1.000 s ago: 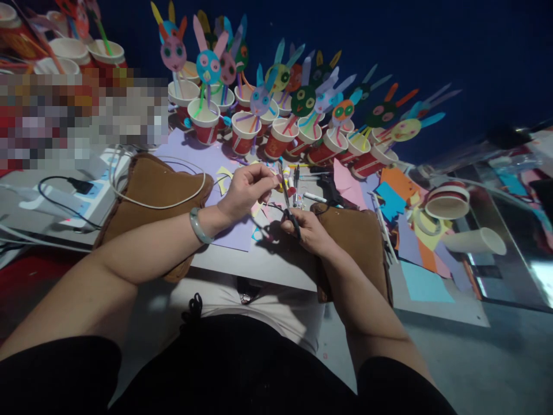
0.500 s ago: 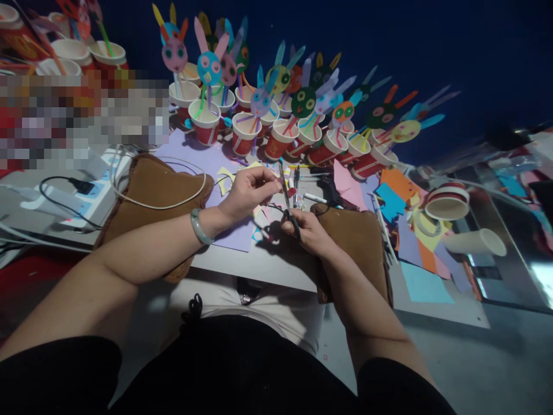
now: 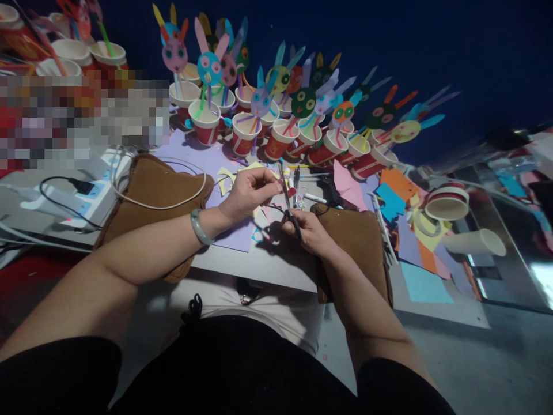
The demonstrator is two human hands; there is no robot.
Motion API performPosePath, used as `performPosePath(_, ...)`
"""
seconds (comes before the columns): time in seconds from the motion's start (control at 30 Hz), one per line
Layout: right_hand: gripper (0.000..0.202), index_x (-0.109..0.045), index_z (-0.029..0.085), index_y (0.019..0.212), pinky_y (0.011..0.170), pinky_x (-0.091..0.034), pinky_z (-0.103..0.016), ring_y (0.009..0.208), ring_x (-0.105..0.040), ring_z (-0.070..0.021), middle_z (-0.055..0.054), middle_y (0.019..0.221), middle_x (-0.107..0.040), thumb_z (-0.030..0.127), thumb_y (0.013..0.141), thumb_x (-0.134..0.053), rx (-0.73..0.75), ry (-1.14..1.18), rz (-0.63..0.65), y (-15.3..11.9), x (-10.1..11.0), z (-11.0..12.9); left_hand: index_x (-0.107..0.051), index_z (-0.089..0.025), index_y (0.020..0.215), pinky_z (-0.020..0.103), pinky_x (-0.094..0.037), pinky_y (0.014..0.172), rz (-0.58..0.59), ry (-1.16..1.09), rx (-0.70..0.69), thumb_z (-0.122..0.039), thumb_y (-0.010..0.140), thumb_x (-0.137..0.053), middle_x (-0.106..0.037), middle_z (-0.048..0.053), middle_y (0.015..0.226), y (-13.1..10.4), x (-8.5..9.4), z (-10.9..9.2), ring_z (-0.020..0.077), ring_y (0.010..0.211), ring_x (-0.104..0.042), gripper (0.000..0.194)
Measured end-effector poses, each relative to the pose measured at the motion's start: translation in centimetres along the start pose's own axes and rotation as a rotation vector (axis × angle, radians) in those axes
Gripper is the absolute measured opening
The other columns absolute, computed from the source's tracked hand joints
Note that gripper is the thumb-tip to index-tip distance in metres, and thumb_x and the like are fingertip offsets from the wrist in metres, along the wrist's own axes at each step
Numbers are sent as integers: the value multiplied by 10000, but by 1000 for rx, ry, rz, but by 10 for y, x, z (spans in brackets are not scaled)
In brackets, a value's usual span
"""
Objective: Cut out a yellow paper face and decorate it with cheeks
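Black-handled scissors are in my right hand, with fingers closed round the handles and the blades pointing up and away from me. My left hand, a bangle at its wrist, pinches at the blades with thumb and forefinger; whatever lies between those fingertips is too small to make out. Beneath my left hand a purple sheet lies on the table, with small paper scraps beside it. Just behind the blades are pens and a white marker.
Red paper cups with paper rabbit heads line the back. Brown cushions lie left and right. A power strip with cables is at left. Coloured paper, a tape roll and a white tube lie at right.
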State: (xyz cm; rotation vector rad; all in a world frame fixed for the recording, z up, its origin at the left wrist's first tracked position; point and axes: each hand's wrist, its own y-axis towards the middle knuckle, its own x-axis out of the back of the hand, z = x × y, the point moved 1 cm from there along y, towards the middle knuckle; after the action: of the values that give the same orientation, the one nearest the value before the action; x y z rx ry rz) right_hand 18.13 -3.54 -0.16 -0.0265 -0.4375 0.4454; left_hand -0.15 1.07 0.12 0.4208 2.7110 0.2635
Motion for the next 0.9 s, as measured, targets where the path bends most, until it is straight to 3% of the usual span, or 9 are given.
performPosePath(0.5, 556, -461, 195, 634, 544, -294, -249, 575, -360, -93, 37, 589, -440, 687, 731, -701, 3, 39, 13, 0, -1, -1, -563, -170, 612, 210, -331, 457, -23, -17, -23, -203, 753, -701, -499, -57, 508, 1, 0, 0, 43, 451, -443, 201)
performPosePath(0.73, 559, -453, 196, 619, 536, -292, -248, 559, -356, -88, 42, 572, -434, 679, 716, -716, 1, 44, 0, 0, -1, 1, -619, -159, 650, 203, -356, 447, -68, -33, 36, -299, 822, -639, -632, -10, 626, 3, 1, -1, 37, 454, -502, 222)
performPosePath(0.9, 560, -454, 197, 619, 536, -294, -249, 564, -357, -89, 42, 577, -428, 683, 714, -716, 3, 32, -5, 0, -1, -1, -630, -152, 671, 204, -355, 439, -66, -12, 33, -374, 835, -658, -629, -4, 643, 2, 0, -2, 40, 458, -506, 278)
